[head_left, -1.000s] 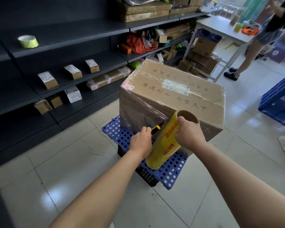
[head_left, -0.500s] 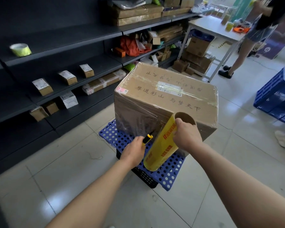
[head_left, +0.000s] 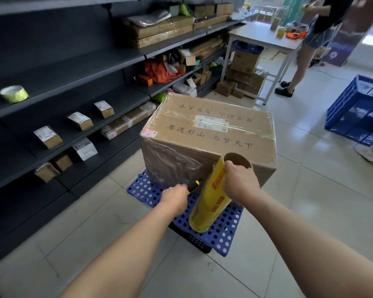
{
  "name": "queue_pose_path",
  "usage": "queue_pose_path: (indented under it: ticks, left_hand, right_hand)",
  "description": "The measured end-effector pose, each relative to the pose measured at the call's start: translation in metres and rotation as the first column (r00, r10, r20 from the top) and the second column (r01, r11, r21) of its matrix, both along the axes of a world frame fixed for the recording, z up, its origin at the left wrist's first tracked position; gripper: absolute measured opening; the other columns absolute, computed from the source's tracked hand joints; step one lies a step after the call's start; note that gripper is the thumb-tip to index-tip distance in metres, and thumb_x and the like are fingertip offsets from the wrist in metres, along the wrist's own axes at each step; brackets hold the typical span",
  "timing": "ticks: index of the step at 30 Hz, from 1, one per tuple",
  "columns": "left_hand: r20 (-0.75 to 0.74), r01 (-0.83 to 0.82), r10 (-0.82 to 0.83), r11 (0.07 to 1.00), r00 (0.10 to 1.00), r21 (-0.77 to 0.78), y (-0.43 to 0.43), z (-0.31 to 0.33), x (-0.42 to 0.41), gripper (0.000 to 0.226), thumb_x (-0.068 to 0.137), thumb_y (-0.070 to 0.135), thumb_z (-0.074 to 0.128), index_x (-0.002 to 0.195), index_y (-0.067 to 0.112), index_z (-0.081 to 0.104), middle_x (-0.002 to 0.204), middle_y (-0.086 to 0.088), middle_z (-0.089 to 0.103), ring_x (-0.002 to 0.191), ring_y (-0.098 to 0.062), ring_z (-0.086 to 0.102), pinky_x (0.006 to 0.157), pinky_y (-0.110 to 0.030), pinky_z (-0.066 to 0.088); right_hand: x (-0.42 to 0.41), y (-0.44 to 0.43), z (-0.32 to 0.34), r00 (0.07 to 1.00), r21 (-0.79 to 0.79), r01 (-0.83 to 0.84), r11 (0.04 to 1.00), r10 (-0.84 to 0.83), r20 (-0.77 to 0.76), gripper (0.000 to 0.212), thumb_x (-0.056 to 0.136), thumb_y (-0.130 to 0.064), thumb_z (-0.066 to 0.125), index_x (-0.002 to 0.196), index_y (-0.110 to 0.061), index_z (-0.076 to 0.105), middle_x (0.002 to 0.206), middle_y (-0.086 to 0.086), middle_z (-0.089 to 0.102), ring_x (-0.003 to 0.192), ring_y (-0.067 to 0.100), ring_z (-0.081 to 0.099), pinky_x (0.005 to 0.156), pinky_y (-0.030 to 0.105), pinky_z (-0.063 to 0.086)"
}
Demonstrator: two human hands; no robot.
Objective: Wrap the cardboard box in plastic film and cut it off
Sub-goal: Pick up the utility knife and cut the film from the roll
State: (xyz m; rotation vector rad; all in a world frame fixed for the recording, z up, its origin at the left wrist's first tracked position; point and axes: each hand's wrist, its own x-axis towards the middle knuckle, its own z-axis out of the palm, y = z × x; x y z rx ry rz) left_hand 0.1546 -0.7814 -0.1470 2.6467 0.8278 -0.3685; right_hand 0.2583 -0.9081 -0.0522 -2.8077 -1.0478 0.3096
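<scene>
The cardboard box (head_left: 209, 138), already sheathed in plastic film (head_left: 172, 162), is set on a blue perforated crate (head_left: 222, 231). The yellow film roll (head_left: 209, 203) is clasped by the right hand (head_left: 240, 183) against the box's near corner. A yellow-handled cutter (head_left: 195, 183) is clenched in the left hand (head_left: 173, 198) beside the film.

A large brown cardboard box (head_left: 209, 143) sits upright on a blue perforated platform (head_left: 222, 231), toward its far edge. Its sides are wrapped in clear, wrinkled plastic film (head_left: 172, 162). A yellow film roll (head_left: 209, 203) with a cardboard core tilts against the box's near corner. A small yellow cutter (head_left: 196, 183) shows beside it.
</scene>
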Motion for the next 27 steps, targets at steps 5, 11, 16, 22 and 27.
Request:
queue_pose_path:
  ticks: [5, 11, 16, 22, 27]
  left_hand:
    - [0.078, -0.033, 0.042, 0.992, 0.996, -0.118, -0.018, -0.013, 0.005, 0.019, 0.095, 0.01, 0.039, 0.112, 0.009, 0.048, 0.118, -0.012, 0.054, 0.102, -0.036, 0.057, 0.076, -0.041, 0.041]
    - [0.337, -0.057, 0.119, 0.98, 0.934, -0.188, -0.019, 0.005, 0.021, 0.017, 0.099, 0.022, 0.041, 0.114, 0.014, 0.045, 0.111, -0.005, 0.053, 0.098, -0.03, 0.059, 0.078, -0.041, 0.046]
    - [0.404, -0.103, 0.168, 0.979, 0.899, -0.178, -0.007, 0.034, 0.046, 0.031, 0.097, 0.025, 0.047, 0.122, 0.012, 0.035, 0.091, -0.007, 0.062, 0.085, -0.03, 0.062, 0.069, -0.038, 0.046]
    - [0.387, -0.108, 0.174, 0.977, 0.905, -0.185, 0.015, 0.062, 0.062, 0.023, 0.095, 0.026, 0.048, 0.114, 0.015, 0.042, 0.091, -0.008, 0.062, 0.079, -0.029, 0.06, 0.066, -0.037, 0.045]
    - [0.415, -0.086, 0.159, 0.978, 0.896, -0.189, 0.035, 0.09, 0.075, 0.017, 0.093, 0.022, 0.05, 0.107, 0.014, 0.046, 0.086, -0.006, 0.059, 0.072, -0.024, 0.056, 0.062, -0.035, 0.044]
  right_hand:
    - [0.015, -0.017, 0.0, 0.994, -0.032, 0.102, 0.994, -0.103, -0.029, 0.014, 0.088, -0.008, 0.046, 0.087, -0.02, 0.039, 0.067, -0.004, 0.047, 0.082, 0.028, 0.053, 0.086, 0.045, 0.048]
    - [0.022, -0.036, 0.002, 0.982, -0.005, 0.18, 0.984, -0.18, -0.051, 0.01, 0.09, -0.009, 0.046, 0.086, -0.018, 0.042, 0.073, -0.002, 0.049, 0.078, 0.024, 0.057, 0.073, 0.038, 0.05]
    - [0.012, -0.027, 0.02, 0.983, 0.057, 0.174, 0.983, -0.169, -0.072, 0.005, 0.089, -0.011, 0.045, 0.089, -0.015, 0.048, 0.083, 0.003, 0.056, 0.082, 0.027, 0.058, 0.077, 0.041, 0.051]
    - [0.017, -0.018, 0.086, 0.975, 0.192, 0.224, 0.955, -0.222, -0.032, 0.011, 0.085, -0.007, 0.047, 0.083, -0.013, 0.056, 0.083, 0.003, 0.058, 0.074, 0.025, 0.058, 0.065, 0.035, 0.05]
    - [0.017, 0.002, 0.147, 0.968, 0.261, 0.222, 0.939, -0.245, 0.058, 0.013, 0.083, -0.009, 0.045, 0.089, -0.011, 0.056, 0.087, 0.005, 0.055, 0.079, 0.027, 0.056, 0.075, 0.039, 0.052]
